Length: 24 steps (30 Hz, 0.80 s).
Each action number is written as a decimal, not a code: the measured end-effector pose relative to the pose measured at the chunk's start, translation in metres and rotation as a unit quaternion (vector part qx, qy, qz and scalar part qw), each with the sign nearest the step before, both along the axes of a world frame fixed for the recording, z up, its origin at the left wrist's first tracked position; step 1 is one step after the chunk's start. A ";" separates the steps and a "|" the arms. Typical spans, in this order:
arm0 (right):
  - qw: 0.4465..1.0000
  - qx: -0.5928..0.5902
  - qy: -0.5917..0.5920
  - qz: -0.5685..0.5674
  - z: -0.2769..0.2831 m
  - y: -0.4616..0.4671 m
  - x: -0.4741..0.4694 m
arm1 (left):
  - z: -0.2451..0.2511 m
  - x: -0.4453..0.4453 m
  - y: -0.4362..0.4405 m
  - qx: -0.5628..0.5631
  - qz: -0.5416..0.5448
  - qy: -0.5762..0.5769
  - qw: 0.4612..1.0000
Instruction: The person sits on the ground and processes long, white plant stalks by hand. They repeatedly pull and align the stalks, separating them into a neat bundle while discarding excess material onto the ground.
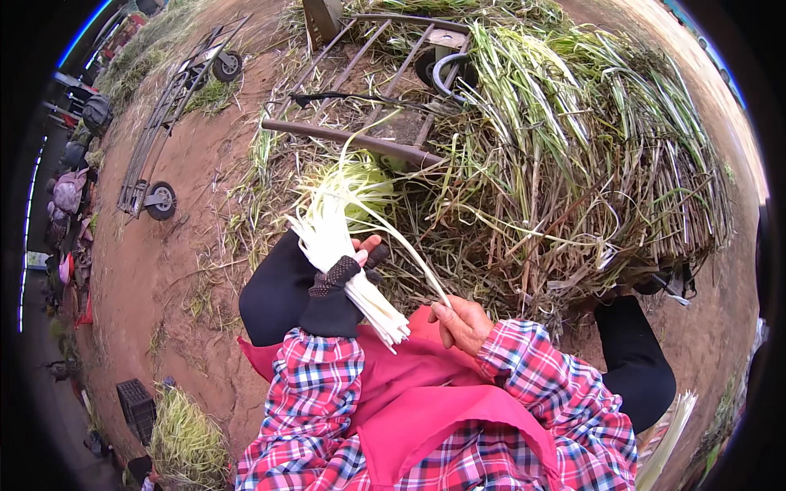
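Observation:
My left hand (356, 261), in a black fingerless glove, grips a bundle of white leafy stalks (328, 230) above my lap. The bundle's cut ends point down towards my right, and its pale yellow leaves fan out at the far end. Between the thumb and fingers of my bare right hand (465, 323) is the lower end of a single pale stalk (417, 261). That stalk arcs up to the bundle's leafy part. A red apron (424, 399) covers my lap beneath both hands.
A large heap of green and dried stalks (552, 147) lies ahead and to the right. Before me stands a metal-barred cart (368, 144); another wheeled cart (178, 116) is further left. White stalks (666, 442) lie at lower right. A black crate (136, 408) sits beside piled yellow-green leaves (187, 436).

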State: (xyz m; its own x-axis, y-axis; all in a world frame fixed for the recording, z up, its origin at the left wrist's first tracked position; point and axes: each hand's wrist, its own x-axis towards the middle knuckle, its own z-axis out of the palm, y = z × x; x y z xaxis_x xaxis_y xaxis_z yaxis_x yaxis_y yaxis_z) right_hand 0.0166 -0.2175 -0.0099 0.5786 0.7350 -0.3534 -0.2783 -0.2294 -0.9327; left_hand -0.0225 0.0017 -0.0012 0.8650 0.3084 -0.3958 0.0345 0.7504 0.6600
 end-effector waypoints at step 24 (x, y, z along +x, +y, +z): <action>0.908 -0.045 -0.175 0.379 -0.003 0.002 -0.008 | 0.016 -0.035 -0.030 -0.100 -0.118 0.047 0.987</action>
